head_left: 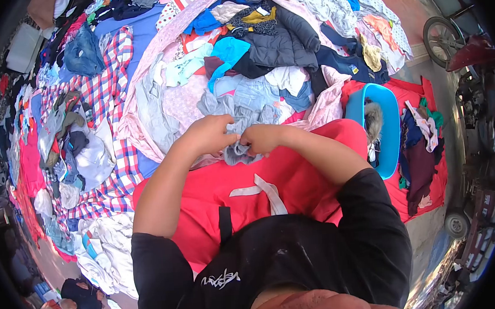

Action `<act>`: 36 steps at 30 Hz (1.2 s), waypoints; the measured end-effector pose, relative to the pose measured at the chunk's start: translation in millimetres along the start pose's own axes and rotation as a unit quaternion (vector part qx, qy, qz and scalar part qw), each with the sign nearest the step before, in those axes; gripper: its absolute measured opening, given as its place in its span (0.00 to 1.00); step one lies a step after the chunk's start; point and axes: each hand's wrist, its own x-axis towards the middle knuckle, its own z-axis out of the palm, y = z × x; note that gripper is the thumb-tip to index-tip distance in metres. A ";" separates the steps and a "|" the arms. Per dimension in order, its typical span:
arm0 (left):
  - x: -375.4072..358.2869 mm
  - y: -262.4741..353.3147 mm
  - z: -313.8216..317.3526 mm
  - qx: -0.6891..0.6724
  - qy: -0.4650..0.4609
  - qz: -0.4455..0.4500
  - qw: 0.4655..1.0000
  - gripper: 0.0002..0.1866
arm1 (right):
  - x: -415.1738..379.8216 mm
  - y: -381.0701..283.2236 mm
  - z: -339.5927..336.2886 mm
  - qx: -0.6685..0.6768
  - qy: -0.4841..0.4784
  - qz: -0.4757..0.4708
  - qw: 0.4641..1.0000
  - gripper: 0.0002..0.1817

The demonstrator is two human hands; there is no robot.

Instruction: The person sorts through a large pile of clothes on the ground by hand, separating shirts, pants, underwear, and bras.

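Observation:
Over my lap, both hands come together at a crumpled grey garment (237, 153), whose exact kind I cannot make out. My left hand (210, 135) pinches its upper edge with bent fingers. Close beside it, my right hand (262, 139) is closed on the same cloth, fingertips partly hidden. Just beyond lie light blue denim shorts (257, 93) and a white cloth (288, 79). Farther out in the pile are a bright blue garment (226, 58) and a dark padded jacket (283, 43). The pile rests on a pink sheet (140, 93).
A blue plastic tub (392, 127) with a furry item inside stands to my right. Dark clothes (417, 165) lie on red cloth beyond it. At left, jeans (83, 51) and other clothes cover a checked cloth (116, 66). Another person (82, 297) is at lower left; a wheel (442, 40) is upper right.

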 end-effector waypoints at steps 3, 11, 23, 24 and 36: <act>-2.2 1.3 -10.1 0.072 0.053 -0.035 0.995 0.25 | 5.9 6.8 1.3 -0.014 -0.067 0.045 0.997 0.09; -12.6 -0.4 -16.6 0.045 0.120 -0.041 0.991 0.27 | -32.6 103.0 -168.5 0.369 0.337 0.064 0.864 0.18; -13.4 9.3 -16.9 0.051 0.106 -0.032 0.993 0.25 | 63.1 262.0 -136.2 0.335 0.516 0.204 0.761 0.14; -13.5 9.2 -16.1 0.051 0.101 -0.038 0.993 0.25 | 95.0 288.5 -95.7 0.325 0.491 0.237 0.773 0.13; -15.6 1.5 -18.9 0.049 0.084 -0.063 0.993 0.25 | 212.4 246.6 31.0 0.499 0.470 0.140 0.714 0.14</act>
